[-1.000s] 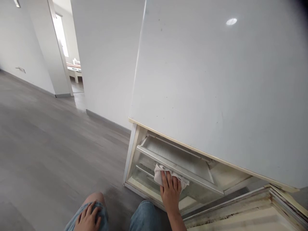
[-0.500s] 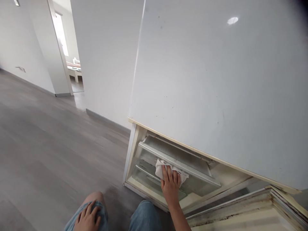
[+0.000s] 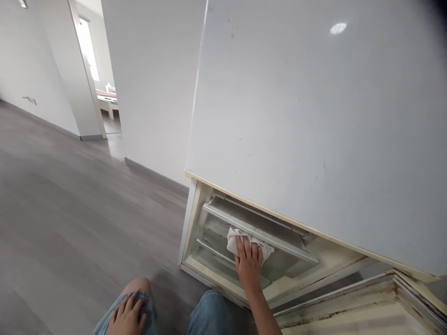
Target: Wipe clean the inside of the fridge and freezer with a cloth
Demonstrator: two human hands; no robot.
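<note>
Two hands in view, both the person's own. Right hand (image 3: 248,264) flat, fingers (image 3: 244,249) spread, pressing cloth (image 3: 233,239) against front of clear drawer (image 3: 216,251) in lower fridge (image 3: 279,116) compartment. Not a grip, palm-down press, cloth pinned under fingers. Cloth white, crumpled, bunched past fingertips on left and on right, top edge touching rail (image 3: 265,235) that runs diagonally above drawer. Forearm reaching in from bottom edge of view, near right knee (image 3: 209,311).

Left hand (image 3: 127,316) resting on left knee (image 3: 139,300), fingers loosely curled over denim shorts, holding nothing. Well apart from fridge.

Fridge white, upper door shut, filling upper right of view, few dark specks on it, light reflection near top. Lower door (image 3: 366,302) swung open at bottom right, seal (image 3: 349,309) stained dark along inner edge. Compartment frame yellowed, vent slats visible at back above rail. Compartment floor right of drawer discoloured cream.

Grey wood-look floor (image 3: 70,209) on left. White wall (image 3: 153,83) behind fridge, grey skirting along base. Doorway (image 3: 94,70) at upper left, bright room beyond, low white furniture just visible inside. Drawer contents: cannot tell, plastic cloudy.
</note>
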